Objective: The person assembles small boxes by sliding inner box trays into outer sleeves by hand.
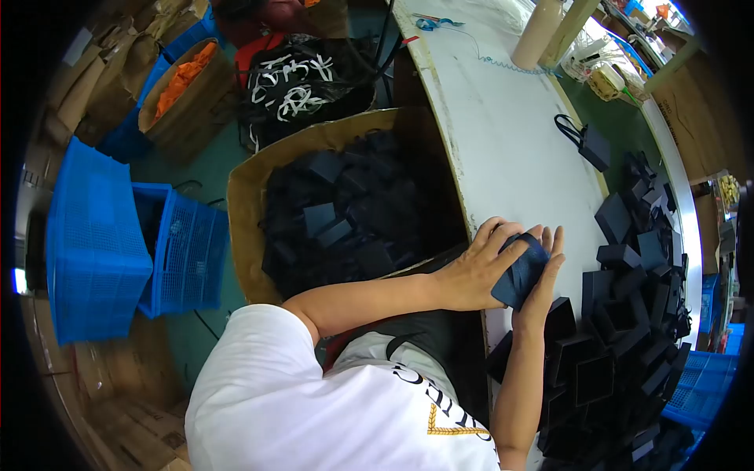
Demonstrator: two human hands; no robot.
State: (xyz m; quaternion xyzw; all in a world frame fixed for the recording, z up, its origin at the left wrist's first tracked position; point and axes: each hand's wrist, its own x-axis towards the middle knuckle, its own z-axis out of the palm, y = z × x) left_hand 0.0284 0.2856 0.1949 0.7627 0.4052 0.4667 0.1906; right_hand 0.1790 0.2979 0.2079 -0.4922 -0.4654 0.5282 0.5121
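Above the near edge of the white table, my left hand (483,271) and my right hand (542,286) close around a small dark blue gift box (521,279) with a dark ribbon across it. My left fingers lie over its top and far side. The right palm and thumb press against its other side, fingers pointing up. A similar dark box with ribbon handles (594,149) lies farther off on the table. To the right of my hands is a heap of dark boxes (616,326), several of them showing open tops.
Left of the table stands a large cardboard carton (247,228) full of dark boxes. Blue plastic crates (98,251) are stacked farther left. Small scissors (436,22) with a coiled cord and a tall beige bottle (538,35) occupy the table's far end.
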